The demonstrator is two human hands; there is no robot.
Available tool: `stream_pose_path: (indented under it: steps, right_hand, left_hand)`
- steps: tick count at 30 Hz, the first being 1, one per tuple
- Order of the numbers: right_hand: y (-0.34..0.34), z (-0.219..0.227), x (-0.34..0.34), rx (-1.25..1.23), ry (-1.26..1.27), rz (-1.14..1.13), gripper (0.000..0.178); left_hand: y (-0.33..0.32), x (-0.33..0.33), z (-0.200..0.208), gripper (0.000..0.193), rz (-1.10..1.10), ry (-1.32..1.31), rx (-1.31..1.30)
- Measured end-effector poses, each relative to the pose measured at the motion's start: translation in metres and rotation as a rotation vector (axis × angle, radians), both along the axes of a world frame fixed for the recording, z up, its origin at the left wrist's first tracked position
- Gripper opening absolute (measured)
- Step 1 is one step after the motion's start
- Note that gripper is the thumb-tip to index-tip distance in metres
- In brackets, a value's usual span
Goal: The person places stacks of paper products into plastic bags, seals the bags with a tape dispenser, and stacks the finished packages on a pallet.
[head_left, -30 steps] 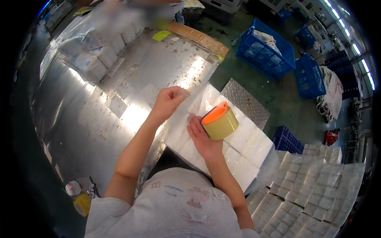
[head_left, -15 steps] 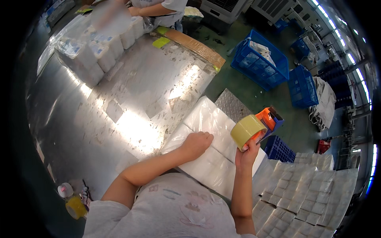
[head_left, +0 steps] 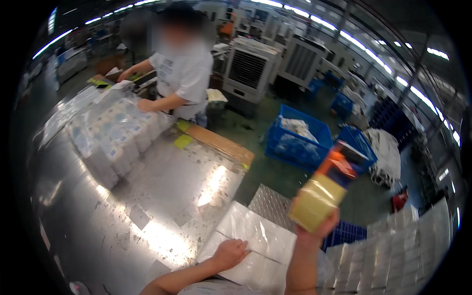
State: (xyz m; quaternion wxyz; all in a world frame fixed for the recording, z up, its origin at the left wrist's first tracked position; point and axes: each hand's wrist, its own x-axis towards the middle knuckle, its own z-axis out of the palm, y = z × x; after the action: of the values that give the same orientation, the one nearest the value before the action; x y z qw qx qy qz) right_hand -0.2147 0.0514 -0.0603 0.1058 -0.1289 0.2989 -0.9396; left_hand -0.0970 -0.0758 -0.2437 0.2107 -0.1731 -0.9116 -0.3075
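Observation:
My right hand (head_left: 319, 227) is closed round a tape dispenser (head_left: 339, 164), orange and dark, with a wide roll of yellowish tape (head_left: 317, 199) on it. It is raised above the right side of a plastic-wrapped white pack (head_left: 255, 231), and motion blurs it slightly. My left hand (head_left: 231, 254) rests on top of this pack, its fingers curled against the shiny film. Whether film is pinched under those fingers is hidden. The pack lies at the right edge of a scuffed metal table (head_left: 162, 196).
Across the table a person (head_left: 182, 73) handles a row of bagged white packs (head_left: 118, 137). Beyond the table's right edge stand a blue crate (head_left: 300, 147) with bags in it and a metal tread plate (head_left: 270, 204). Wrapped white packs (head_left: 388, 255) are stacked at the lower right.
My view has tilted up, showing more of the room and the other person. The right hand has lifted the tape dispenser higher above the pack. The left hand stays on the pack.

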Motion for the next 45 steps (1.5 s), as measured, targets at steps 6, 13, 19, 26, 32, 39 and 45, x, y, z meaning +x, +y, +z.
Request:
stream_pose_path:
  steps: [6,13,19,26,32,39,45]
  right_hand:
    - [0.035,0.039,0.027,0.124,0.308,-0.618,0.055]
    - [-0.048,-0.079,0.022,0.626,0.187,-0.236,0.047]
    - [-0.053,-0.116,0.022,0.882,0.187,-0.204,0.053]
    - [-0.037,-0.154,0.025,1.179,0.403,-0.18,0.065]
    - [-0.026,-0.157,0.028,1.368,0.647,-0.173,0.063]
    - [-0.021,-0.139,0.038,1.518,0.848,-0.165,0.059]
    - [-0.029,-0.132,0.039,1.537,0.849,-0.182,0.058]
  left_hand:
    - [0.012,-0.006,-0.018,0.025,-0.036,0.011,0.045]
    - [0.007,0.006,-0.022,0.029,-0.054,-0.037,0.016]
    - [0.005,0.009,-0.013,0.027,-0.077,-0.049,-0.001]
    - [0.005,0.012,-0.011,0.025,-0.107,-0.111,-0.053]
    - [-0.006,0.013,-0.015,0.026,-0.17,-0.109,0.152]
    - [-0.098,-0.005,0.021,0.034,-0.553,-0.757,0.74]
    - [-0.107,-0.043,-0.002,0.039,-0.04,-0.534,1.251]
